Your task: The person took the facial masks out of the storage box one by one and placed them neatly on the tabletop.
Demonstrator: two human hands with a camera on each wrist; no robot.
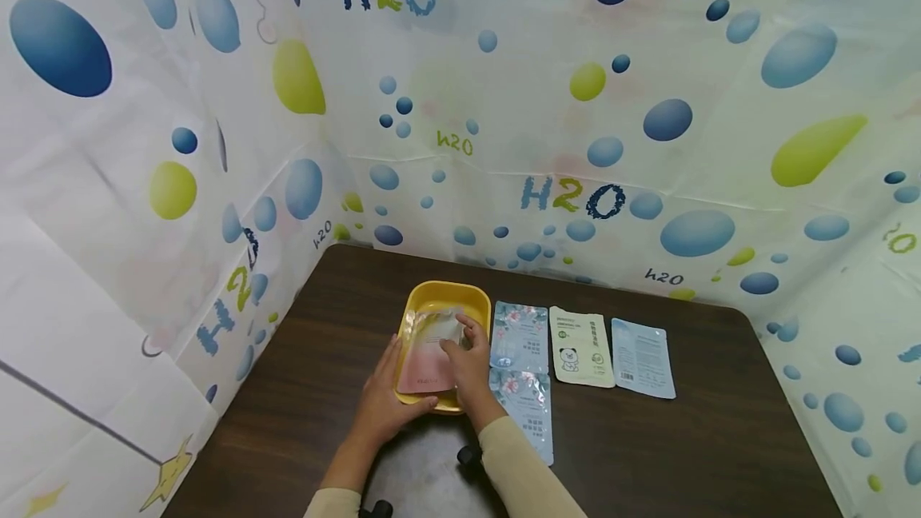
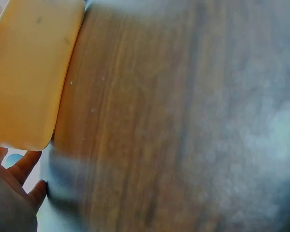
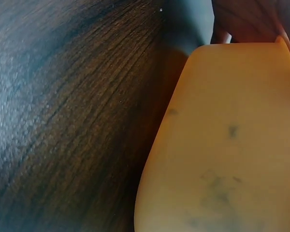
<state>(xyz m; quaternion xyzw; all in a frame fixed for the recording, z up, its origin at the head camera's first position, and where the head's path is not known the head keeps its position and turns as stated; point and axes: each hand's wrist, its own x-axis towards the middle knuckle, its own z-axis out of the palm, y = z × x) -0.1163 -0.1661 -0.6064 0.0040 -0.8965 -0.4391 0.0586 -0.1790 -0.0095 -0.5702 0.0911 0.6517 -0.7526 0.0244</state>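
Observation:
A yellow plastic tray (image 1: 440,288) stands on the dark wooden table, left of the middle. Inside it lies a shiny white-to-pink sheet mask packet (image 1: 426,366). My left hand (image 1: 380,402) holds the tray's near left corner, fingers along the left side and thumb at the near rim. Over the tray's right part, my right hand (image 1: 469,362) pinches the packet's right edge between thumb and fingers. In the left wrist view, fingers (image 2: 26,166) show at the end of the tray (image 2: 29,72). The right wrist view shows the tray's outer wall (image 3: 232,96).
Right of the tray lie two blue floral packets (image 1: 520,338), one nearer and one farther. Beyond them are a pale green packet with a bear (image 1: 581,342) and a light blue packet (image 1: 643,358). A printed curtain (image 1: 504,102) surrounds the table (image 1: 691,454).

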